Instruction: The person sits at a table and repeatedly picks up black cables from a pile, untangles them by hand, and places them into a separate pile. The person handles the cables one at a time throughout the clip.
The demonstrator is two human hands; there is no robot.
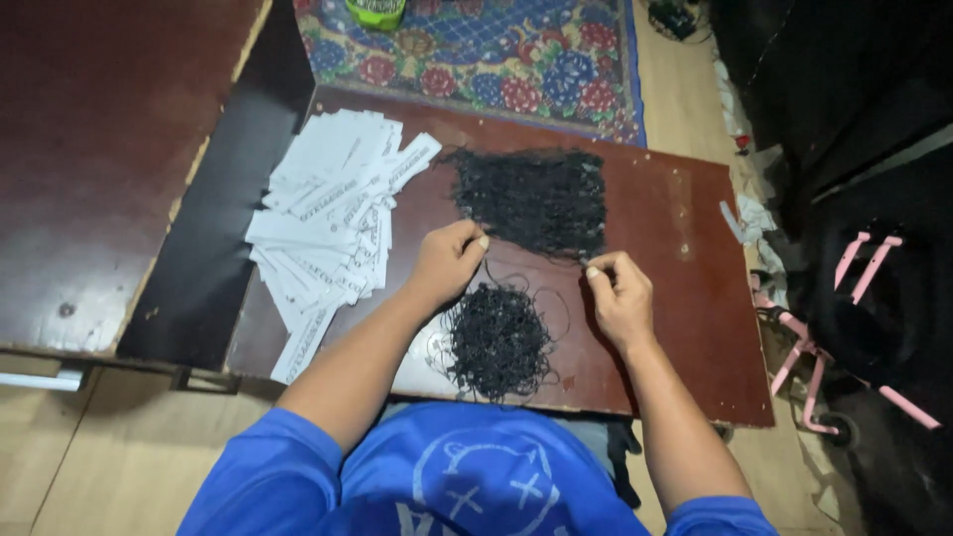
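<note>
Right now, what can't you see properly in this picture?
- Head view: the print on the white paper tags is too small and blurred to make out.
- Whether a strand runs between the left hand and right hand: too thin, dark against the board.
- The green thing on the rug is cut off by the top edge.
- The near bundle of black string hides the board under it.

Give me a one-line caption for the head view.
Both hands, left hand and right hand, pinch black strings over a brown board beside white paper tags.
</note>
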